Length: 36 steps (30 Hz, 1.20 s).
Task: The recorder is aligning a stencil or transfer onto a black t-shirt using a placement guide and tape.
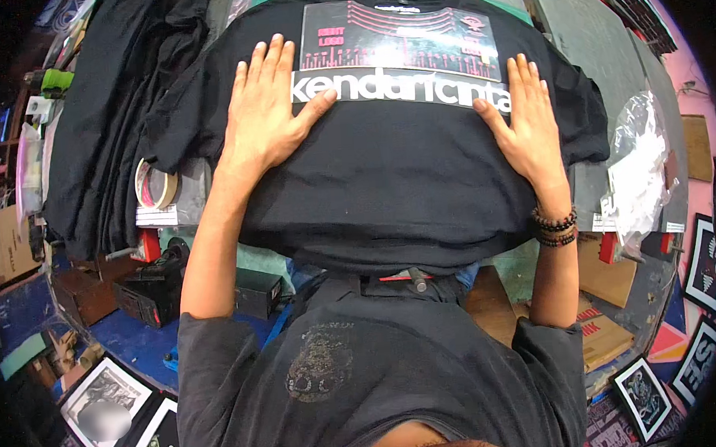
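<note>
A black T-shirt [380, 186] lies spread before me with its collar at the far side. Across its chest rests a clear film strip [396, 89] bearing large white lettering. Just beyond that strip, a transparent alignment ruler [400, 42] with pink markings lies below the collar. My left hand [264, 113] is flat on the shirt, its thumb over the strip's left end. At the other end, my right hand [529, 123] also presses flat, with the thumb at the strip's lower edge. Neither hand grasps anything.
Dark folded cloth [105, 145] covers the platen at left, near a roll of masking tape [156, 184]. A clear plastic bag [638, 172] hangs over the right platen's edge. Black boxes [258, 292] and flattened cardboard [607, 335] sit lower down. Framed pictures [643, 398] stand around.
</note>
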Motion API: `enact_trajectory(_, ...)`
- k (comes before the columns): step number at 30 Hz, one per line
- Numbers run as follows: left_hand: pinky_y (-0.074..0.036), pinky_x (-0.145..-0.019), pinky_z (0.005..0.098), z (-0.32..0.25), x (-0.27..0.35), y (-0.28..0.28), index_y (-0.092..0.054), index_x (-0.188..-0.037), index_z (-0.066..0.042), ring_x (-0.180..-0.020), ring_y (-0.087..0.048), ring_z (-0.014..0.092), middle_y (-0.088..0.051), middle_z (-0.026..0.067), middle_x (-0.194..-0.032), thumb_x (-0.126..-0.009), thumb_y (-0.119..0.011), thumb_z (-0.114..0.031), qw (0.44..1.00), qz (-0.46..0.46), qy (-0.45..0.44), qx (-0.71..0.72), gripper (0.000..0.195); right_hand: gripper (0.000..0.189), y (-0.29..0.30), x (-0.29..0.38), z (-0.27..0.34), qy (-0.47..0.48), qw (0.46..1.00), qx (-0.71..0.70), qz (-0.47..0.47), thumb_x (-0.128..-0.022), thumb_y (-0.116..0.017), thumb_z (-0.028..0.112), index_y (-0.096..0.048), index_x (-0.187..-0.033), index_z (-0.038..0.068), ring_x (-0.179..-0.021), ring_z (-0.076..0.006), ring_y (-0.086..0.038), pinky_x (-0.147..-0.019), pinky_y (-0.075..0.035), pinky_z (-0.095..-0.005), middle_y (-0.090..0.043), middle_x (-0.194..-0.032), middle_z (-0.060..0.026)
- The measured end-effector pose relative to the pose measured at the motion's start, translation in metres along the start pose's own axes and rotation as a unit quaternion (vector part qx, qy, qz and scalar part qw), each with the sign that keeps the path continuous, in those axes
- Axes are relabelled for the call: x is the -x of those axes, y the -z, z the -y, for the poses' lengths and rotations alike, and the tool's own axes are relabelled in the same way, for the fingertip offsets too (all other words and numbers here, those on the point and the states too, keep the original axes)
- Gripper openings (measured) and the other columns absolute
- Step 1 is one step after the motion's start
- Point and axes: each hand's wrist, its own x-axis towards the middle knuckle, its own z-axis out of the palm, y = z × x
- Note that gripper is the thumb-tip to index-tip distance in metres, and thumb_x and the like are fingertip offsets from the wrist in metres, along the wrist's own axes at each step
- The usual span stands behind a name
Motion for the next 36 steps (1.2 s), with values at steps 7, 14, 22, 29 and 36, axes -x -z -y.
enact_trajectory(7, -0.015, -0.13, 0.0482, -0.001, 0.003, 0.001, -0.034, -0.16, 0.004, -0.16, -0.023, 0.035, -0.03, 0.0235, -0.169, -0.101, -0.049, -0.068, 1.0, -0.008, 0.003, 0.003, 0.094, 0.098, -0.002, 0.0, 0.001, -0.001, 1.0, 0.01, 0.002, -0.1, -0.052, 0.07, -0.038, -0.157, -0.008, -0.157, -0.0385, -0.028, -0.129, -0.02, -0.0491, -0.034, -0.166, -0.0275)
enact_trajectory(14, -0.015, -0.13, 0.0487, -0.004, -0.003, 0.0, -0.034, -0.16, 0.004, -0.16, -0.023, 0.035, -0.03, 0.0232, -0.169, -0.101, -0.051, -0.065, 1.0, 0.001, -0.011, 0.012, 0.092, 0.099, -0.001, 0.003, -0.004, -0.008, 1.0, 0.02, -0.002, -0.098, -0.054, 0.07, -0.038, -0.156, -0.008, -0.156, -0.0397, -0.029, -0.128, -0.022, -0.0495, -0.036, -0.164, -0.0284)
enact_trajectory(22, -0.017, -0.129, 0.0515, 0.005, 0.003, 0.001, -0.036, -0.159, 0.005, -0.159, -0.025, 0.037, -0.032, 0.0236, -0.168, -0.099, -0.05, -0.07, 1.0, -0.004, 0.004, 0.001, 0.097, 0.1, -0.008, -0.004, 0.004, 0.007, 1.0, 0.003, -0.011, -0.097, -0.055, 0.07, -0.039, -0.155, -0.01, -0.155, -0.0416, -0.031, -0.128, -0.023, -0.0496, -0.036, -0.163, -0.0293)
enact_trajectory(29, -0.017, -0.13, 0.05, -0.003, -0.003, 0.0, -0.034, -0.16, 0.004, -0.159, -0.025, 0.037, -0.03, 0.0229, -0.169, -0.101, -0.05, -0.067, 1.0, 0.002, -0.007, -0.012, 0.094, 0.095, -0.003, 0.002, -0.005, 0.004, 1.0, 0.021, 0.001, -0.099, -0.058, 0.065, -0.038, -0.157, -0.007, -0.157, -0.0381, -0.029, -0.129, -0.021, -0.0484, -0.036, -0.165, -0.0271)
enact_trajectory(36, -0.018, -0.13, 0.0522, 0.0, 0.001, 0.0, -0.037, -0.157, 0.007, -0.158, -0.026, 0.039, -0.033, 0.0259, -0.167, -0.097, -0.047, -0.076, 0.999, -0.013, 0.003, 0.03, 0.103, 0.093, -0.001, 0.0, -0.001, -0.004, 1.0, 0.019, 0.015, -0.101, -0.054, 0.065, -0.037, -0.158, -0.006, -0.158, -0.0362, -0.028, -0.129, -0.02, -0.0477, -0.034, -0.166, -0.0256)
